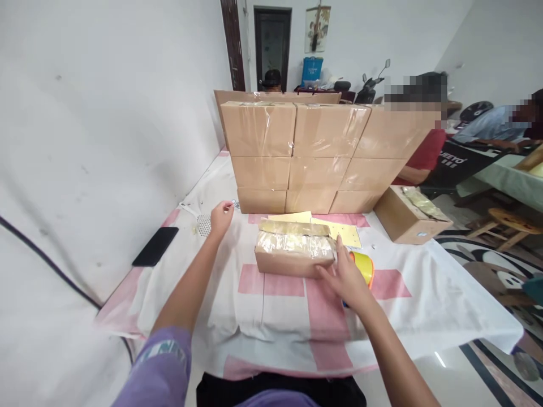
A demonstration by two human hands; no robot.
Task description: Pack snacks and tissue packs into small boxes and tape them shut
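A small cardboard box (292, 264), its top covered with shiny clear tape, lies on the cloth-covered table in front of me. My right hand (345, 277) grips its right end, thumb at the front corner and fingers behind. Left of the box, my left hand (222, 219) is raised with thumb and forefinger pinched together; a tiny pale piece may be at the fingertips, too small to make out. Yellow sheets (339, 233) lie just behind the box. Beside my right hand rests a yellow tape roll (363, 268) with an orange rim, partly hidden by the hand.
Stacked taped cartons (288, 169) form a wall across the back. Another carton (411, 217) stands at the right. A black phone (155, 246) and a white perforated paddle (203, 225) lie left, near the wall. People sit beyond the cartons and at another table.
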